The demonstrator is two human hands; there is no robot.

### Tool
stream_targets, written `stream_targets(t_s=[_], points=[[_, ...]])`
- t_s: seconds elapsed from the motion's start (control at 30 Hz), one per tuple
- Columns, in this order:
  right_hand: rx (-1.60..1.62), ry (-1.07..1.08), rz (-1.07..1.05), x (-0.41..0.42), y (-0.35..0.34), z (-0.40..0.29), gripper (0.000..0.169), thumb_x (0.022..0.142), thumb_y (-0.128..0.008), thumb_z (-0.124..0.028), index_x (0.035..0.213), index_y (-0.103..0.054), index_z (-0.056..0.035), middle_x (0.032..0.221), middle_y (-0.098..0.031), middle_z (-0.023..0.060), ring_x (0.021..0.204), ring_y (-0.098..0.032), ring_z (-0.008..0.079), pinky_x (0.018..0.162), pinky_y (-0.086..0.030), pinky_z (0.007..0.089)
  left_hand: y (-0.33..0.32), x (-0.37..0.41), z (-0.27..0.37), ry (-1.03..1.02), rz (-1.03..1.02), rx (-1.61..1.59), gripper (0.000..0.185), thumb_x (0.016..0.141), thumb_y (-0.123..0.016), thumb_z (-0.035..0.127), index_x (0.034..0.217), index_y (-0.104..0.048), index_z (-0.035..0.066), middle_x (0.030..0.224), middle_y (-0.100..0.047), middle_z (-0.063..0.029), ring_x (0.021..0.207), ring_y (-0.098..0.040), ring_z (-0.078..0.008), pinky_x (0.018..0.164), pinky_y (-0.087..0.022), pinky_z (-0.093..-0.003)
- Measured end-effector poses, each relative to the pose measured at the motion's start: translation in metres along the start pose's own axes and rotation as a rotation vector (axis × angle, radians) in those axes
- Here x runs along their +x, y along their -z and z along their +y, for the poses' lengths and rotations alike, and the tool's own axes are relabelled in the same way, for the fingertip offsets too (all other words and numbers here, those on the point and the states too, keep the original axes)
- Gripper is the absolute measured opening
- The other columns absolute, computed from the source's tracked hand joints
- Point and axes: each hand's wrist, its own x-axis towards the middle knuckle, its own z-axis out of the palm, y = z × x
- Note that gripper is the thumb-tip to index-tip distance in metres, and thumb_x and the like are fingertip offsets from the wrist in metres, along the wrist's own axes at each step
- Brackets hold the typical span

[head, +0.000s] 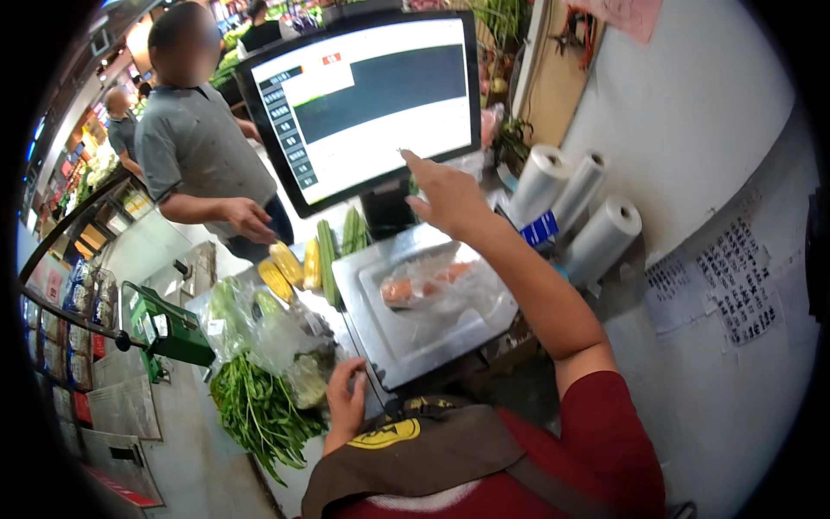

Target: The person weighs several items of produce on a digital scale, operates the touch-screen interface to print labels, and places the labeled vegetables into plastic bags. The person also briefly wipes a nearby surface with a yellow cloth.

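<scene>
My right hand [447,194] reaches over the weighing scale to a touchscreen monitor [389,139]. Its extended index finger is at the lower part of the lit screen, and it holds nothing. On the scale's stainless steel platform [402,353] lies a clear plastic bag [447,301] with orange pieces, apparently carrots [397,292]. My left hand [345,399] is low beside the platform's near left corner, its fingers apart and nothing in them. Just left of it are a bagged vegetable [308,383] and a bunch of leafy greens [259,402].
Corn cobs [286,263] and ridged green gourds [327,259] lie behind the platform, bagged greens [227,318] to its left. A green metal device [165,327] stands farther left. Plastic bag rolls [606,240] stand at right by a wall. Across the counter, a person [201,143] extends a hand toward the corn.
</scene>
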Motion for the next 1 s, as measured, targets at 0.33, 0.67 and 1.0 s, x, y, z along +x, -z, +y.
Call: stream_targets(t_s=[0.33, 0.67, 1.0], points=[[0.129, -0.254, -0.244, -0.177, -0.045, 0.048, 0.066, 0.078, -0.078, -0.024, 0.134, -0.051, -0.0016, 0.115, -0.060, 0.0186, 0.113, -0.055, 0.0357, 0.097, -0.047, 0.0432, -0.036, 0.036, 0.022, 0.417, -0.201, -0.494, 0.046, 0.098, -0.056, 0.004, 0.141, -0.044, -0.002, 0.120, -0.063, -0.0142, 0.106, -0.065, -0.0191, 0.088, -0.052, -0.0284], [0.002, -0.108, -0.050, -0.239, -0.072, 0.007, 0.039, 0.076, -0.070, -0.006, 0.114, -0.062, -0.0025, 0.119, -0.058, 0.0148, 0.116, -0.053, 0.0349, 0.101, -0.042, 0.0451, -0.068, 0.065, 0.049, -0.331, -0.227, 0.487, 0.058, 0.074, -0.075, 0.005, 0.130, -0.060, 0.008, 0.154, -0.036, -0.0183, 0.139, -0.035, -0.0458, 0.112, -0.034, -0.0506], [-0.031, -0.094, -0.094, -0.258, -0.059, -0.002, 0.038, 0.079, -0.073, -0.012, 0.114, -0.063, -0.0038, 0.129, -0.055, 0.0110, 0.132, -0.045, 0.0324, 0.110, -0.035, 0.0466, -0.072, 0.063, 0.034, -0.316, -0.329, 0.689, 0.043, 0.077, -0.076, 0.014, 0.119, -0.069, 0.010, 0.161, -0.028, -0.0141, 0.147, -0.024, -0.0434, 0.113, -0.034, -0.0499]])
